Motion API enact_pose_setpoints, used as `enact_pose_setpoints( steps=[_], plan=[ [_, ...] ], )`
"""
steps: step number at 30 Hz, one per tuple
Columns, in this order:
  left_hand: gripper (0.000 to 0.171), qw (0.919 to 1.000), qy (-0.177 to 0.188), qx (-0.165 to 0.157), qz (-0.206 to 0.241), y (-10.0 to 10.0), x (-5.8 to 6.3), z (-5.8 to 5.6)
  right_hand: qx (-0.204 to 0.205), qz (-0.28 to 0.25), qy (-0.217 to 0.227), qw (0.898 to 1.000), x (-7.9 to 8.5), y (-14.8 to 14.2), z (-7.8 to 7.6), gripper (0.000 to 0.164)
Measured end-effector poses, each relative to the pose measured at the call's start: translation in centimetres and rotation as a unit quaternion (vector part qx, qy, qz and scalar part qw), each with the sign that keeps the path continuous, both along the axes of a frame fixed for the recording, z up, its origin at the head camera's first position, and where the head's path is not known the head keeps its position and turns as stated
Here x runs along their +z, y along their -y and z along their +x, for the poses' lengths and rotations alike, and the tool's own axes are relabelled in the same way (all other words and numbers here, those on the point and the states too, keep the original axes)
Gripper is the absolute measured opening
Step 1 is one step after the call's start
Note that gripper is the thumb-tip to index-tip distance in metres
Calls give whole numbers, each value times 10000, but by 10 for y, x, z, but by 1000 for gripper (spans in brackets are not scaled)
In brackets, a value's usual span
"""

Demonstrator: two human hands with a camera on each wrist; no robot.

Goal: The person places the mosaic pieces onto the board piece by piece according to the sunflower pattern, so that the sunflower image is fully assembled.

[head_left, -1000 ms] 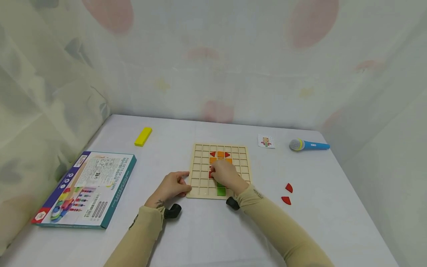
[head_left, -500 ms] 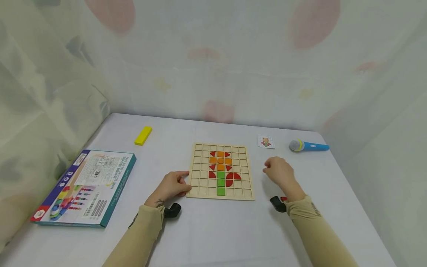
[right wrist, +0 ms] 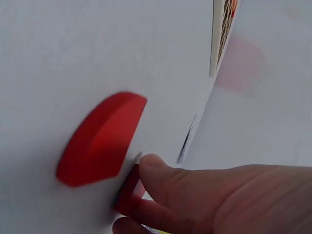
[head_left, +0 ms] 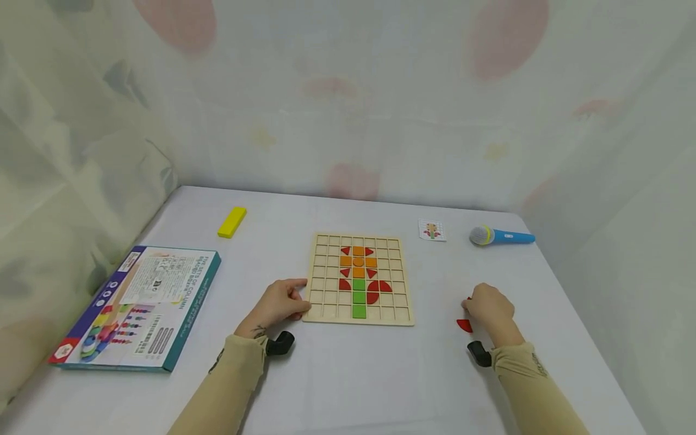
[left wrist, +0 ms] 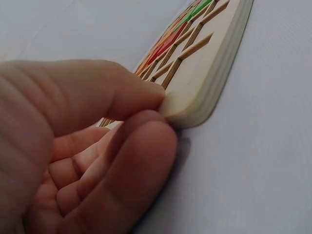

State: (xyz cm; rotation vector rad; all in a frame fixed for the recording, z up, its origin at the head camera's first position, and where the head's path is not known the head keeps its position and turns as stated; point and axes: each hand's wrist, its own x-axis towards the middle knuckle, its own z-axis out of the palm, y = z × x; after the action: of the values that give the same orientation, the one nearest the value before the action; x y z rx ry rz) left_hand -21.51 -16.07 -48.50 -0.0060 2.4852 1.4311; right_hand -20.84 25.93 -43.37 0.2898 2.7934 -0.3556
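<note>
A wooden grid board (head_left: 328, 305) lies flat, bearing orange, red and green pieces in a flower-like pattern. My left hand (head_left: 278, 300) is at its left edge; in the left wrist view the thumb and a finger pinch the near-left corner of the board (left wrist: 187, 105). Right of the board, my right hand (head_left: 491, 306) is low over the table. In the right wrist view its thumb and fingers pinch a red piece (right wrist: 129, 192), tilted on edge and partly hidden by the fingers. Beside it lies a red quarter-circle piece (right wrist: 105, 141) on the cloth.
A boxed toy set (head_left: 141, 305) lies at left, with a yellow block (head_left: 232, 222) behind it. At back right are a small pattern card (head_left: 432, 230) and a blue toy microphone (head_left: 505, 235). White cloth covers the table.
My right hand has left the board and moved right to the loose red pieces, where it now grips one. The left hand stays at the board's edge.
</note>
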Motion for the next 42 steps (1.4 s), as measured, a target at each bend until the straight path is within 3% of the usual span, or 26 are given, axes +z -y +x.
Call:
enact_pose_setpoints(
  steps=[5, 10, 17, 23, 31, 42],
  plan=[
    [65, 10000, 48, 48, 3, -1, 0, 0, 123, -220, -227, 9994, -5, 5, -7, 19],
    [66, 10000, 70, 52, 21, -1, 1, 1, 593, -842, -854, 9910, -2, 30, -23, 13],
    [65, 9999, 51, 110, 53, 0, -1, 2, 1890, -1778, -1376, 9559, 15, 107, -48, 5],
    [65, 9999, 2, 101, 32, 0, -2, 1, 2801, -2270, -1177, 9253, 16, 167, -61, 11],
    [64, 10000, 10, 15, 41, -1, 0, 0, 3918, -1743, -681, 9008, 1, 210, -76, 9],
    [63, 10000, -22, 8, 56, 0, -3, -1, 4278, -1186, -356, 8953, -5, 227, -82, 13]
  ],
)
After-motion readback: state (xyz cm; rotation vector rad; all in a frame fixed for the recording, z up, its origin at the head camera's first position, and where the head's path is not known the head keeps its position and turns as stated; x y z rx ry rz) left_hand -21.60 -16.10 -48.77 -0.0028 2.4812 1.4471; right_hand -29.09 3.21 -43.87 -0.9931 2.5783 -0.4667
